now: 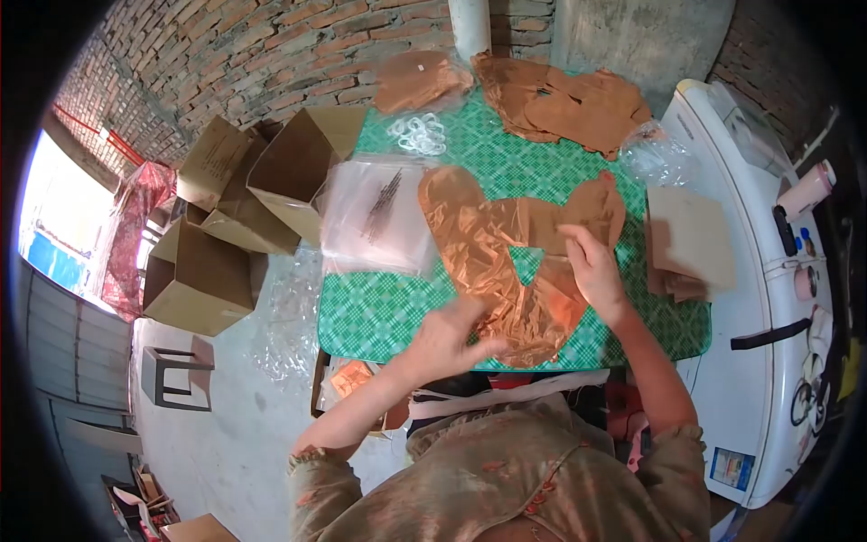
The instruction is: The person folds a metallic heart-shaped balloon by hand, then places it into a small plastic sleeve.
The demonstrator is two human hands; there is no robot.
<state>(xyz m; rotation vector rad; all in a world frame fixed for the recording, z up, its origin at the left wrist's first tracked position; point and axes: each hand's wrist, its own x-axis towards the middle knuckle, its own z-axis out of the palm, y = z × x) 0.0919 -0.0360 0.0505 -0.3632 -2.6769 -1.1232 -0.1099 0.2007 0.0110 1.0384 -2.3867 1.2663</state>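
A large flat piece of shiny copper-coloured foil (461, 226), with rounded lobes and a triangular gap, lies on the green checked tablecloth (379, 312). My right hand (594, 271) is at the foil's right part, its fingers pressed together at the edge; what they hold is too small to make out. Over the lower left edge of the foil is my left hand (452, 339), slightly blurred, with thumb and fingers apart and nothing in it. Left of the foil lies a stack of clear plastic bags (375, 217) with dark print.
More copper foil pieces (587, 113) and a bagged stack (415, 81) lie at the back. White rings (417, 134) sit near them. Brown cardboard (691, 239) is at the right, beside a white appliance (722, 361). Open boxes (203, 275) and a stool (158, 375) stand left.
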